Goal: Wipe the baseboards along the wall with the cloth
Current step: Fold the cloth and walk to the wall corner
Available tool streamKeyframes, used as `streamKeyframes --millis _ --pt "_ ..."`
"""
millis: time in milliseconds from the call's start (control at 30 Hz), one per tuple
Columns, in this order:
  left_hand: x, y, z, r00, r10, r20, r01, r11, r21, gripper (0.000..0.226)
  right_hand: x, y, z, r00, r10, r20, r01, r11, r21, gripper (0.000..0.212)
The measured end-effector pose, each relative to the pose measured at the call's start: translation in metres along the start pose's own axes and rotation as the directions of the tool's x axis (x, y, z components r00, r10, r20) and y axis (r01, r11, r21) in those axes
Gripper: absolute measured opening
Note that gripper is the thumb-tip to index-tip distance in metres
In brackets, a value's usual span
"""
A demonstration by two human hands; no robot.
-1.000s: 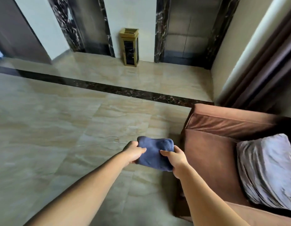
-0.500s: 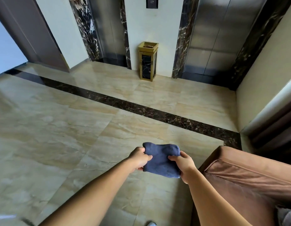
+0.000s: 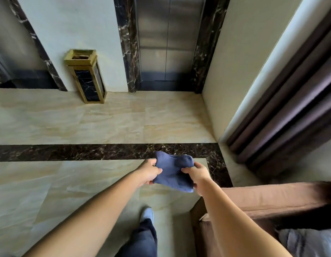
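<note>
Holding the blue cloth [image 3: 173, 171] with both hands, we have it out in front of us near the middle of the frame, a bit low. Our left hand [image 3: 149, 172] pinches the left edge between thumb and fingers. Our right hand [image 3: 197, 174] pinches the right edge the same way. The cloth is folded into a thick pad and hangs in the air, touching nothing but our hands.

Below the hands we see 1 leg in dark pants and 1 light shoe [image 3: 147, 214] on the shiny tan floor [image 3: 68, 117]. A brown sofa [image 3: 268, 199] sits at the lower right, with 1 grey pillow [image 3: 309, 242] in the corner of the frame.

Farther out, 1 dark stripe [image 3: 68, 152] runs across the floor. At the upper left stands 1 gold bin [image 3: 87, 75] against the white wall [image 3: 77, 25]. Beside it, at the top middle, is 1 metal lift door [image 3: 167, 38] with dark stone on both sides. Part of another dark opening shows at the far left. Dark curtains [image 3: 290, 101] hang at the right.

We think the wiping has not started yet. The cloth is far from the bottom of any wall. We cannot see a clear baseboard strip from here. All of the wiping is left to do, and first we need to get down low by a wall.
</note>
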State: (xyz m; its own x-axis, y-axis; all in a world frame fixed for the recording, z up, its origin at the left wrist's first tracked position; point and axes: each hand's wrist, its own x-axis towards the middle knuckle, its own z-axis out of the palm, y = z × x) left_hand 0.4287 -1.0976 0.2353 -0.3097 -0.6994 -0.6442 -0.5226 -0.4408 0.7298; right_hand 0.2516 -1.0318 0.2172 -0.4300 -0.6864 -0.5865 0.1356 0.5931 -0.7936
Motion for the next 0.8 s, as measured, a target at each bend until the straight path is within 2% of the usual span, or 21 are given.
streamKeyframes --millis 100,300,367,500,567,700,800 --pt "0.075 0.050 -0.012 0.997 -0.011 0.072 0.006 0.998 0.069 0.021 0.060 -0.041 -0.003 0.996 0.046 -0.079 -0.045 0.999 0.012 0.026" --pt "0.189 0.154 -0.018 0.983 -0.044 0.177 0.013 0.985 0.175 0.045 0.145 -0.119 -0.024 0.971 0.095 -0.219 -0.088 0.995 0.042 0.029" --pt "0.220 0.181 -0.011 0.974 -0.036 0.225 -0.015 0.975 0.221 0.044 0.171 -0.135 -0.036 0.961 0.121 -0.247 -0.111 0.992 0.053 0.031" --pt "0.295 0.228 0.020 0.953 -0.021 0.302 -0.076 0.949 0.306 0.026 0.239 -0.159 -0.067 0.935 0.151 -0.321 -0.159 0.987 0.002 0.028" --pt "0.335 0.256 0.037 0.945 -0.032 0.326 -0.081 0.942 0.326 0.028 0.282 -0.172 -0.088 0.927 0.165 -0.336 -0.179 0.984 -0.011 0.019" --pt "0.419 0.323 0.073 0.932 -0.041 0.359 -0.081 0.945 0.317 0.031 0.374 -0.212 -0.136 0.913 0.168 -0.371 -0.196 0.980 -0.037 0.017" --pt "0.484 0.377 0.101 0.941 -0.090 0.325 -0.003 0.961 0.276 0.033 0.455 -0.248 -0.175 0.919 0.185 -0.348 -0.228 0.970 -0.084 0.017"
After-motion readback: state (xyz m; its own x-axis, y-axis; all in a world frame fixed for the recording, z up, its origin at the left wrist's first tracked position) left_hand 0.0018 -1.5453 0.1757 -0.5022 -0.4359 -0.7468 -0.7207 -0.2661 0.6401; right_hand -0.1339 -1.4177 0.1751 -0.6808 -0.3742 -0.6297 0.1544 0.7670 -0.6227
